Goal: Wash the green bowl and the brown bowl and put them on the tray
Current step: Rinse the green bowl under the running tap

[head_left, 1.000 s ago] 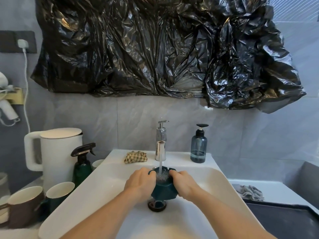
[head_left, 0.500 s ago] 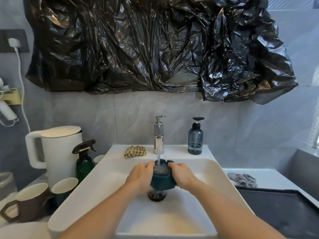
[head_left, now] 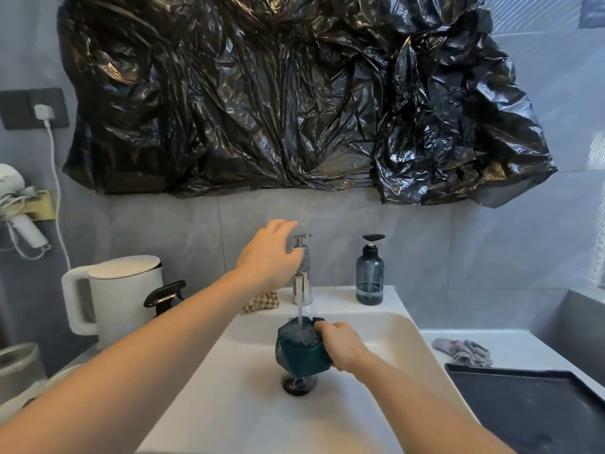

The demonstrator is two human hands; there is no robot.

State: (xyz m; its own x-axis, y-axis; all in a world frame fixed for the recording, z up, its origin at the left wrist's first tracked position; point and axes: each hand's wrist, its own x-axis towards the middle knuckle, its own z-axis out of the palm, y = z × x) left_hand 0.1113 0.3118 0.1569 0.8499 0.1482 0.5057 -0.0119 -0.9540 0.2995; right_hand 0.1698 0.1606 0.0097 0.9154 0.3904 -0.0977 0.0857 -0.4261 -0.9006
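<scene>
The green bowl (head_left: 302,350) hangs over the white sink (head_left: 386,335), full of bubbling water from the running tap (head_left: 302,288). My right hand (head_left: 340,345) grips its right rim and side. My left hand (head_left: 270,257) is raised beside the tap's lever, fingers relaxed and spread, just at the lever without a clear grip. The dark tray (head_left: 537,407) lies on the counter to the right of the sink. No brown bowl shows in the current view.
A blue soap bottle (head_left: 370,273) and a checked cloth (head_left: 262,303) sit on the sink's back ledge. A white kettle (head_left: 121,296) and black-capped spray bottle (head_left: 165,296) stand at left. A grey rag (head_left: 463,350) lies behind the tray. The drain (head_left: 296,385) is below the bowl.
My left hand has let go of the green bowl and risen to the tap's lever. My right hand keeps holding the bowl under the stream.
</scene>
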